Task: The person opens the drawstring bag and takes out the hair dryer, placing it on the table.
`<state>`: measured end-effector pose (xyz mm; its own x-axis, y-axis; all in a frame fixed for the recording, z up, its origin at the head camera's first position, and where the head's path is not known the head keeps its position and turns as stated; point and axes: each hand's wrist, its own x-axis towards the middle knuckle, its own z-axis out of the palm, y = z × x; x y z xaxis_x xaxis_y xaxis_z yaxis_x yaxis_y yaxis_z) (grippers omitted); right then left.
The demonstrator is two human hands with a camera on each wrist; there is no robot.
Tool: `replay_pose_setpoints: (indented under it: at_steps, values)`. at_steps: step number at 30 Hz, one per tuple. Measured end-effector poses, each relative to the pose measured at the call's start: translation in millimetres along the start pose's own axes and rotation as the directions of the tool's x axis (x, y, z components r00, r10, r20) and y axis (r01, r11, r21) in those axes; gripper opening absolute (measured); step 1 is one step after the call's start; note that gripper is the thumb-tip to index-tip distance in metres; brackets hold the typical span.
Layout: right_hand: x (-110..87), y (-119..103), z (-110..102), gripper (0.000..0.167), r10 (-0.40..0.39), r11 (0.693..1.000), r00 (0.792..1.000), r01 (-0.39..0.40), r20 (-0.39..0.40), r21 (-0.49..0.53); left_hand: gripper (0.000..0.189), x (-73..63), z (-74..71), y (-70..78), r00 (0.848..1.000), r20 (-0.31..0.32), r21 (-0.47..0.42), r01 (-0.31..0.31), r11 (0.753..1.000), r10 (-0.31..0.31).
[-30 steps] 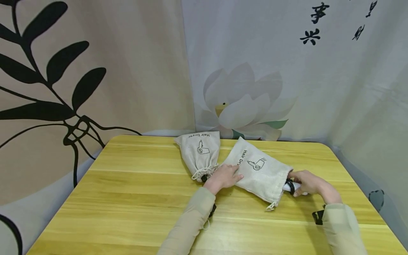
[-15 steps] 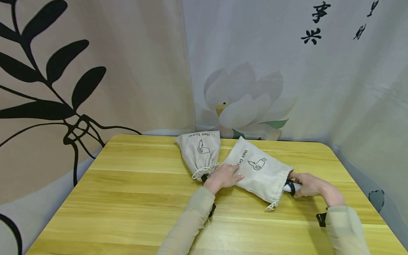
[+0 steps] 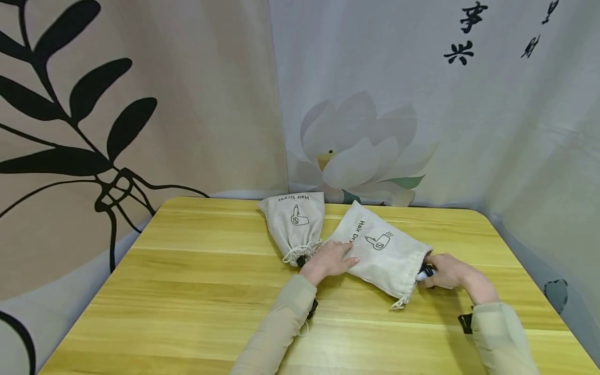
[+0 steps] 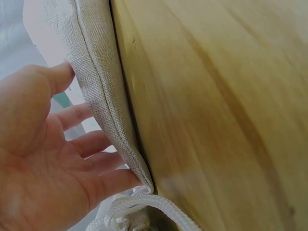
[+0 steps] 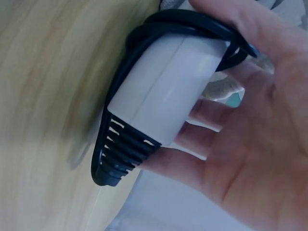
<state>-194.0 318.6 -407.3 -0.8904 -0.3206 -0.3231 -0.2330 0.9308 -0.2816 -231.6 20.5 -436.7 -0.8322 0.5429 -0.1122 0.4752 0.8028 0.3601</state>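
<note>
Mouth of bag just L of R hand, the nearer, curled round handle w/ long axis pointing in; L hand spread on closed end

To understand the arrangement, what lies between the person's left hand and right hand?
The head view shows, from left hand to right hand: a beige printed cloth bag, then, at its mouth, a smooth white handle with looped black cord.

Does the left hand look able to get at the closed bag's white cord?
Probably yes: the white cord lies beside the left hand, with nothing seen between them, though that hand rests on the open bag.
</note>
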Motion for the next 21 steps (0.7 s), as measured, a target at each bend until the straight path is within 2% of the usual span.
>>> replay_pose_setpoints:
  at_steps: [9,21]
  values:
    - [-0.6,1.2,-0.8,0.066,-0.036,0.999,0.999,0.036,-0.019,-0.014,0.055,1.3,0.9,0.4,1.0,0.018,0.001,0.021,1.0,-0.021]
    - [-2.2,3.5,-2.3,0.064,-0.043,0.999,0.999,0.043,-0.026,-0.003,0.055,0.2,1.5,0.1,0.999,0.022,-0.01,0.031,0.999,-0.031]
